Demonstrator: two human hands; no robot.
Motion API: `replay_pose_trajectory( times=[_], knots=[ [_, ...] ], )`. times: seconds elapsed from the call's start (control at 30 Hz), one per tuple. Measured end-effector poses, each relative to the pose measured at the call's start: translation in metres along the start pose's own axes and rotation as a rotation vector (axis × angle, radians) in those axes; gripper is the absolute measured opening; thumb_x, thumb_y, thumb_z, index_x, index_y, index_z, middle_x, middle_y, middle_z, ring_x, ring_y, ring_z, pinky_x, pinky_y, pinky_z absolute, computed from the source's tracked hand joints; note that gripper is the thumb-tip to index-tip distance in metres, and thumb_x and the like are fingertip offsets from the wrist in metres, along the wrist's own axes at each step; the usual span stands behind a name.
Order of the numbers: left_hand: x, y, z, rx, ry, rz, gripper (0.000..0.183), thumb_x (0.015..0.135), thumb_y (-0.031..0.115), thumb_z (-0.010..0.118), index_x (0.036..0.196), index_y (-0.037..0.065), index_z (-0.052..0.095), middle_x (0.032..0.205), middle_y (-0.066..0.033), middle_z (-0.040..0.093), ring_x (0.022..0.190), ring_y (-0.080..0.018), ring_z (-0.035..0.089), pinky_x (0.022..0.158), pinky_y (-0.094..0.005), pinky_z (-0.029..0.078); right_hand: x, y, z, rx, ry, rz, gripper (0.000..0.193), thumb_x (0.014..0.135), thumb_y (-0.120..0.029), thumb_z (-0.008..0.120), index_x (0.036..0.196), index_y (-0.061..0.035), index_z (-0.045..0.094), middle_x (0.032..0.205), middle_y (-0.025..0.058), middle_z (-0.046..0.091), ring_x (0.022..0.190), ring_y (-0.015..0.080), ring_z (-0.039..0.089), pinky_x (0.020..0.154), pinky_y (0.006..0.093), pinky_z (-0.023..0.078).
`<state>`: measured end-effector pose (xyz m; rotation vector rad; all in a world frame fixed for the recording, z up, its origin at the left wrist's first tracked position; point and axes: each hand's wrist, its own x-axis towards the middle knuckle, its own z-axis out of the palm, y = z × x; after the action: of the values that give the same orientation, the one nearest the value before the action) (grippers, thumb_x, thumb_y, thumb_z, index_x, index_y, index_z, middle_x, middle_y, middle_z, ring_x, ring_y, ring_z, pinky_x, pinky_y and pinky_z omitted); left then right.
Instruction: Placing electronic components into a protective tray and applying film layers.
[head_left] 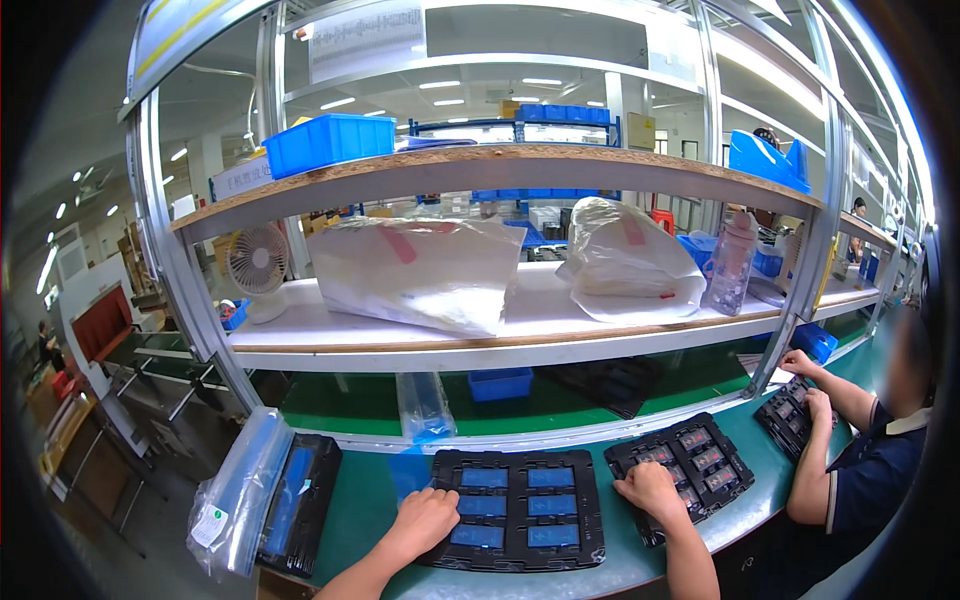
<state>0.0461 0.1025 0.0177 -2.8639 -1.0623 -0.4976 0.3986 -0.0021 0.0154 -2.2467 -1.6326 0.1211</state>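
Observation:
A black plastic tray (515,555) lies on the green bench before me, with several flat blue film-covered pieces (552,505) in its pockets. My left hand (425,522) is closed at this tray's left edge, and what its fingers hold is hidden. A strip of translucent blue film (408,470) lies just beyond that hand. To the right, a second black tray (735,478) sits at an angle, holding several dark pieces with reddish marks (707,459). My right hand (648,488) is closed over its left side, its fingertips bent down; whatever they grip is too small to make out.
At the left stand a clear plastic bag of blue material (240,490) and a black tray stack (322,500). A co-worker (870,450) handles another tray (785,415) at the right. Above the bench, a shelf (540,300) carries wrapped bundles, a fan (257,262) and a bottle (733,262).

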Motion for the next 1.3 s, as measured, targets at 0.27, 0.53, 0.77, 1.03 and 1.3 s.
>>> replay_pose_trajectory(
  times=[0.27,0.53,0.77,1.03,1.3],
  knots=[
    [-0.009,-0.003,0.0,-0.017,0.037,-0.05,0.01,0.077,0.015,0.055,0.077,0.004,0.054,0.075,-0.0116,0.062,0.075,-0.0298,0.061,0.068,-0.0409,0.048,0.015,-0.003,0.026,0.01,0.176,-0.144,0.026,0.07,-0.026,0.066,0.064,-0.0007,0.064,0.064,0.0195,0.061,0.063,0.0351,0.061,0.062,0.0422,0.049],
    [-0.005,-0.004,0.014,-0.066,0.033,-0.016,0.012,0.076,0.013,0.054,0.084,0.004,0.054,0.08,-0.0113,0.06,0.082,-0.0286,0.059,0.072,-0.0402,0.046,-0.005,0.015,0.005,0.087,0.011,-0.109,0.024,0.064,-0.02,0.071,0.06,0.002,0.062,0.055,0.0184,0.058,0.053,0.0307,0.06,0.055,0.0374,0.048],
    [-0.008,-0.006,0.014,-0.022,0.02,-0.026,0.015,0.076,0.012,0.057,0.087,0.003,0.054,0.08,-0.0105,0.059,0.082,-0.0276,0.058,0.071,-0.0387,0.046,0.002,0.023,0.011,0.011,0.009,-0.096,0.016,0.056,-0.013,0.065,0.055,0.0025,0.061,0.053,0.0206,0.056,0.052,0.0322,0.06,0.054,0.038,0.049],
    [-0.009,-0.005,0.017,-0.007,0.003,-0.009,0.018,0.076,0.013,0.058,0.089,0.002,0.052,0.082,-0.0109,0.058,0.084,-0.027,0.057,0.072,-0.0379,0.045,0.003,0.018,0.023,-0.006,0.202,-0.109,0.014,0.055,-0.01,0.061,0.054,0.0035,0.059,0.053,0.0224,0.055,0.053,0.0361,0.059,0.054,0.0395,0.049],
    [-0.008,-0.003,0.015,0.009,-0.006,-0.019,0.019,0.076,0.014,0.06,0.089,0.003,0.053,0.082,-0.0106,0.058,0.083,-0.0268,0.058,0.071,-0.0382,0.046,0.009,0.025,0.029,-0.049,0.25,-0.17,0.015,0.055,-0.01,0.058,0.054,0.0047,0.056,0.056,0.023,0.055,0.055,0.0375,0.058,0.055,0.0414,0.047]
  ],
)
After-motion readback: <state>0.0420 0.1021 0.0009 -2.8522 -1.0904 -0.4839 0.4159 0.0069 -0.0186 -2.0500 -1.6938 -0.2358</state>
